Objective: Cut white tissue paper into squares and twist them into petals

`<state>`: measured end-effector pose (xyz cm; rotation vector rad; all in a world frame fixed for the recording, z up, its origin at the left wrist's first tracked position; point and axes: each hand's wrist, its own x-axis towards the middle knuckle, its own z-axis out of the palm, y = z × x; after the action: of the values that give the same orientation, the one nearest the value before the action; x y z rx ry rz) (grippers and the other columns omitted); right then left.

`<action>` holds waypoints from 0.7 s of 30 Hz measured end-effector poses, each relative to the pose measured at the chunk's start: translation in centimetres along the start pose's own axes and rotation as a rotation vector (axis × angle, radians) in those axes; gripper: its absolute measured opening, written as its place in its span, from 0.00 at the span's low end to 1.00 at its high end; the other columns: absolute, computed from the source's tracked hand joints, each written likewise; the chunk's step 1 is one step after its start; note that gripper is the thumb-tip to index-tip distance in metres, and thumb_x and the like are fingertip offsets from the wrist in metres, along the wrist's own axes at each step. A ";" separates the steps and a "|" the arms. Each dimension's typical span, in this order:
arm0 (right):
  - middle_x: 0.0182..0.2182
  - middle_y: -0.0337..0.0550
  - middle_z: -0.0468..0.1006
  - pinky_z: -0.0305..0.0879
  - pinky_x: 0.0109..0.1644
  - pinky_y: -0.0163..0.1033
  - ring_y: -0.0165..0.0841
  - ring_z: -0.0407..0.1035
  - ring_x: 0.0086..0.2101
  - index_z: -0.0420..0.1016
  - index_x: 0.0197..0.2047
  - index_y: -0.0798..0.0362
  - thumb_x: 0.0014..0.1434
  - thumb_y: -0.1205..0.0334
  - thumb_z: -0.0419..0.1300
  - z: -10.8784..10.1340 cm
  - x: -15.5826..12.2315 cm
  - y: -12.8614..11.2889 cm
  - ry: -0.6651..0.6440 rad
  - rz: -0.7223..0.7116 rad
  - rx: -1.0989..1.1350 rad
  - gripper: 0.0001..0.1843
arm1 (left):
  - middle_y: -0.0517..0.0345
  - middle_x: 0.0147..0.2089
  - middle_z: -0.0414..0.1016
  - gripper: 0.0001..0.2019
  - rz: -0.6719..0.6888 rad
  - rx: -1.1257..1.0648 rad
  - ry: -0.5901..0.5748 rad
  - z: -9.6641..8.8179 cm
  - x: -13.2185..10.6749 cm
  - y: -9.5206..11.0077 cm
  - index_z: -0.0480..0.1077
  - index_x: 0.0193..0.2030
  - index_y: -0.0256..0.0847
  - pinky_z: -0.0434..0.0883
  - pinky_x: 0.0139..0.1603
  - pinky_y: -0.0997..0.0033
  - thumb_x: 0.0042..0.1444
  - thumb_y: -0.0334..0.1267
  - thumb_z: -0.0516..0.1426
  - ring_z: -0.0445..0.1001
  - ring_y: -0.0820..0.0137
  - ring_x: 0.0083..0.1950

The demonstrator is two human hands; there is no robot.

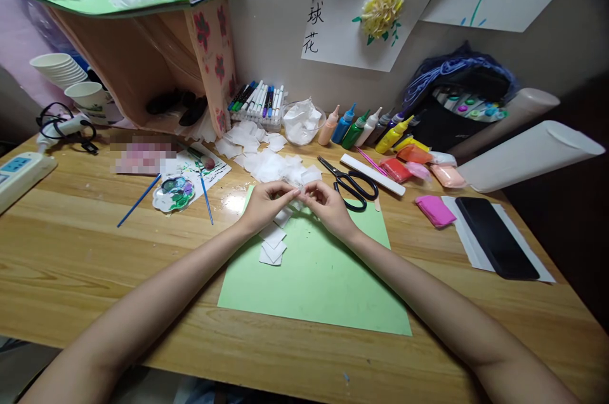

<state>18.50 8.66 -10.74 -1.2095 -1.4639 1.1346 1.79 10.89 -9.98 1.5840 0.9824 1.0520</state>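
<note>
Over the far part of a green sheet of paper (328,271), my left hand (267,202) and my right hand (329,206) meet fingertip to fingertip. Both are closed in a pinch on a piece of thin white paper, mostly hidden by the fingers. Below my left hand, several small white paper squares (273,245) overlap in a short column on the green sheet. Just beyond my hands lies a loose heap of white paper pieces (269,163). Black-handled scissors (352,185) rest to the right of my right hand, partly over the green sheet's far edge.
Behind stand a clear bowl of white paper (303,122), a marker box (259,101) and paint bottles (353,127). A paint palette (174,193) and brushes (139,201) lie left. On the right are clay packets (435,210), a phone (495,236) and a white bottle (528,156).
</note>
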 end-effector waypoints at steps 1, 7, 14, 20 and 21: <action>0.27 0.37 0.65 0.54 0.27 0.33 0.26 0.57 0.25 0.69 0.33 0.54 0.53 0.51 0.61 0.0 0.0 -0.1 -0.013 -0.019 -0.026 0.14 | 0.56 0.29 0.77 0.11 -0.036 -0.039 -0.004 0.0 0.0 0.0 0.75 0.30 0.37 0.67 0.31 0.74 0.50 0.44 0.61 0.72 0.72 0.30; 0.33 0.40 0.68 0.56 0.28 0.33 0.26 0.59 0.27 0.70 0.39 0.53 0.53 0.51 0.61 -0.2 0.1 -0.2 0.004 -0.024 0.016 0.15 | 0.58 0.28 0.73 0.14 -0.085 -0.129 -0.019 0.0 0.2 0.0 0.72 0.29 0.37 0.66 0.30 0.75 0.49 0.47 0.61 0.69 0.74 0.29; 0.34 0.41 0.68 0.60 0.34 0.35 0.29 0.63 0.31 0.73 0.33 0.54 0.53 0.53 0.62 -0.3 0.2 -0.5 -0.104 -0.054 0.040 0.12 | 0.62 0.25 0.65 0.12 -0.039 -0.051 -0.032 -0.2 0.1 -0.3 0.66 0.28 0.38 0.61 0.28 0.75 0.54 0.45 0.57 0.63 0.75 0.27; 0.31 0.42 0.69 0.58 0.32 0.36 0.31 0.63 0.31 0.76 0.30 0.53 0.55 0.52 0.60 -0.4 0.2 -0.5 -0.056 -0.043 0.023 0.13 | 0.59 0.32 0.68 0.06 0.136 0.311 0.185 0.0 -0.4 0.3 0.66 0.33 0.39 0.63 0.33 0.73 0.55 0.39 0.56 0.65 0.73 0.32; 0.31 0.42 0.70 0.58 0.31 0.36 0.31 0.63 0.32 0.76 0.30 0.53 0.55 0.52 0.60 -0.3 0.2 -0.4 -0.038 -0.038 0.014 0.13 | 0.58 0.33 0.69 0.05 0.202 0.388 0.227 0.1 -0.6 0.4 0.66 0.34 0.39 0.64 0.35 0.72 0.54 0.38 0.57 0.65 0.73 0.33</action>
<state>18.73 8.82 -10.24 -1.1514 -1.4992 1.1461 1.76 10.22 -9.68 1.9412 1.2570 1.2557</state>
